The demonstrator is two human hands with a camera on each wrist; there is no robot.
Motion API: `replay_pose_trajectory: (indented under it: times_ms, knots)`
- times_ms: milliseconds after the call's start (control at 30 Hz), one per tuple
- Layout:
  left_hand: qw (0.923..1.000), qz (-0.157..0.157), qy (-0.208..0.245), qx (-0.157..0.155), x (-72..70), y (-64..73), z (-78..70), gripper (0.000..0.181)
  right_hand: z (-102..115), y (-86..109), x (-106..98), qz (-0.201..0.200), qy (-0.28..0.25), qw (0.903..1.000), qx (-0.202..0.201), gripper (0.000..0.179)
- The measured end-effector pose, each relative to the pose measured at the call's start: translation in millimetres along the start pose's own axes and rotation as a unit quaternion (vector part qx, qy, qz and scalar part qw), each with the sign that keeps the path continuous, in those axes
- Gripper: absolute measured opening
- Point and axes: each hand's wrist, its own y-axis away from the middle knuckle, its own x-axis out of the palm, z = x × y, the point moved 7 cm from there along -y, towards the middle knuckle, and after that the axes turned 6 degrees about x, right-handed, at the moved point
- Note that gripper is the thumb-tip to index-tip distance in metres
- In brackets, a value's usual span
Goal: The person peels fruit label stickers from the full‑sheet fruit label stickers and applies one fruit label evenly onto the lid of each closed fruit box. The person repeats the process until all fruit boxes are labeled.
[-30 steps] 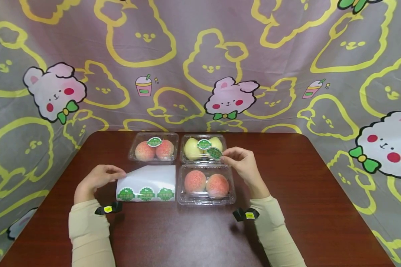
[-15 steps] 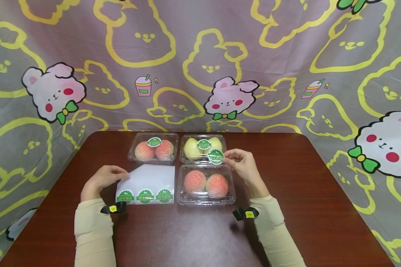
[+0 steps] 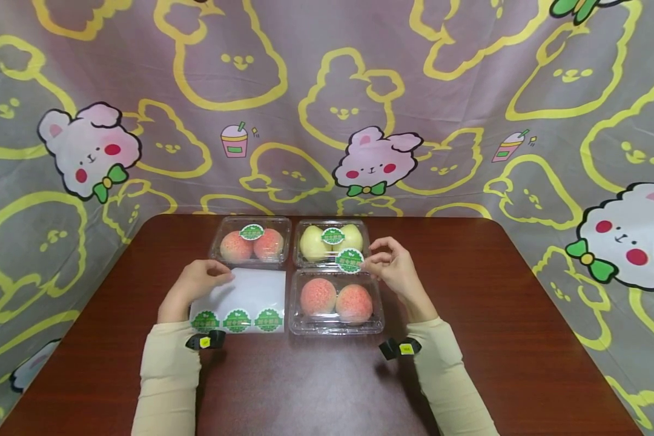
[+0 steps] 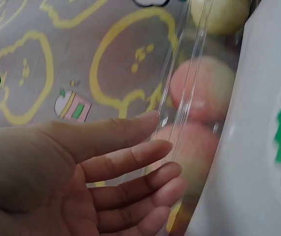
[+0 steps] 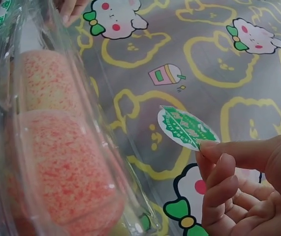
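Note:
Between thumb and forefinger, my right hand [image 3: 398,272] pinches a round green-and-white sticker [image 5: 187,129] by its edge. In the head view this sticker hangs over the near edge of the pear box, above the front peach box [image 3: 336,330]. That front box holds two peaches [image 3: 318,297] and shows no sticker on its lid. My left hand [image 3: 196,283] hovers by the upper left part of a white sticker sheet [image 3: 256,290], which bears a row of green stickers [image 3: 237,321]. The left wrist view shows its fingers [image 4: 130,157] loosely bent, with nothing between them.
Behind the sheet stands another clear box of peaches [image 3: 237,245] with a green sticker [image 3: 252,232] on top. Right of it, a clear box of yellow-green pears [image 3: 313,243] also bears a sticker [image 3: 333,235]. A patterned curtain [image 3: 447,200] hangs behind the brown table [image 3: 469,339].
My left hand has moved right, further over the sheet. The right hand's sticker has turned to face up more and come slightly nearer the front peach box.

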Motion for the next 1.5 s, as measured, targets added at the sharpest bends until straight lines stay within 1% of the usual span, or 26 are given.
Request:
replay_pose_trajectory:
  times_ms: [67, 200, 300, 400, 500, 633, 800, 967, 1033, 1233, 1500]
  knots:
    - [0.9999, 0.008, 0.002, 0.015, 5.5, -2.8, -7.2, 0.029, -0.4, -0.4, 0.7, 0.002, 0.000, 1.0000, 0.001, 0.027]
    - [0.9987, 0.021, 0.000, 0.047, 15.4, -7.5, -20.3, 0.025, 0.6, -0.5, 0.8, -0.007, 0.004, 0.9999, -0.010, 0.014]
    - [0.9966, 0.025, -0.002, 0.078, 22.0, -10.4, -30.0, 0.023, 0.8, -1.0, 1.3, -0.015, 0.011, 0.9996, -0.020, 0.010]
    - [0.9933, 0.025, 0.001, 0.113, 29.2, -13.3, -38.8, 0.020, 0.6, -1.4, 2.4, -0.021, 0.022, 0.9992, -0.026, 0.013]
    - [0.9881, 0.024, 0.005, 0.152, 36.0, -15.2, -47.9, 0.017, 1.2, -0.2, 3.2, -0.024, 0.036, 0.9986, -0.029, 0.015]
    - [0.9836, 0.020, 0.003, 0.179, 42.3, -15.9, -56.2, 0.016, 2.8, 2.2, 2.9, -0.023, 0.048, 0.9981, -0.033, 0.014]
    - [0.9839, 0.020, 0.004, 0.178, 47.2, -16.1, -61.0, 0.015, 5.4, 4.4, 2.8, -0.023, 0.046, 0.9978, -0.041, 0.015]
    - [0.9840, 0.022, 0.006, 0.177, 50.1, -16.4, -66.6, 0.016, 9.5, 4.9, 4.1, -0.022, 0.062, 0.9964, -0.053, 0.013]
    - [0.9837, 0.023, 0.005, 0.178, 50.9, -16.0, -67.6, 0.016, 10.4, 5.4, 5.9, -0.008, 0.068, 0.9962, -0.053, 0.012]
    - [0.9847, 0.027, 0.010, 0.172, 51.8, -14.6, -65.0, 0.015, 10.3, 8.8, 11.9, 0.048, 0.055, 0.9965, -0.040, 0.014]
    - [0.9844, 0.028, 0.013, 0.173, 49.0, -14.1, -67.0, 0.016, 10.6, 10.0, 17.3, 0.086, 0.094, 0.9911, -0.040, 0.011]
